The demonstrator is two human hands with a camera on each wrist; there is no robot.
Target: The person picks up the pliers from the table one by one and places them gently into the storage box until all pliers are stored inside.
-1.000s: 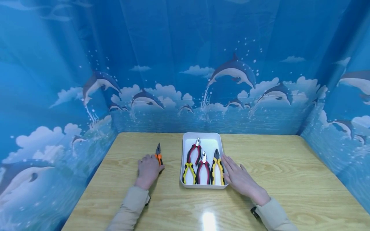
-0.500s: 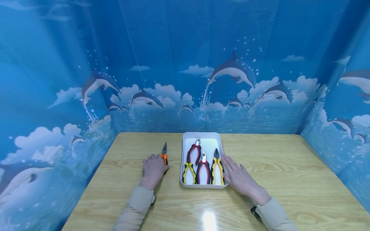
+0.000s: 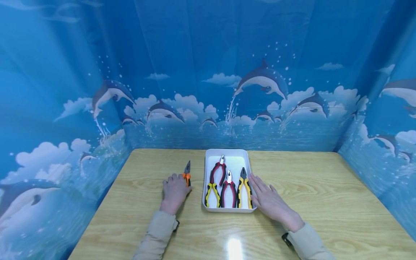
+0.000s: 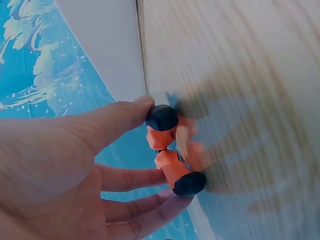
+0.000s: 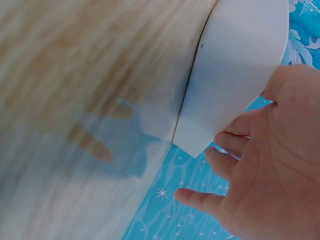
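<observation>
Long-nose pliers with orange and black handles [image 3: 186,176] lie left of the white tray, dark jaws toward the back. My left hand [image 3: 175,191] grips them from above; in the left wrist view its thumb presses one handle end [image 4: 162,118] and its fingers touch the other. On the tray's right side, my right hand [image 3: 271,204] rests with fairly straight fingers against the wall. The tray [image 3: 235,161] holds red-black pliers [image 3: 218,171], a second red-black pair [image 3: 229,191], yellow-black pliers [image 3: 243,187] and a yellow-black handled tool [image 3: 212,195] whose head is hidden.
The wooden table [image 3: 308,180] extends to both sides of the tray. A blue curtain with dolphins [image 3: 195,72] hangs along its back and sides. A bright reflection [image 3: 234,249] shows on the table near the front.
My left hand has moved right with the orange pliers, closer to the tray, and their tip has turned slightly to the right. My right hand and the tray have stayed put.
</observation>
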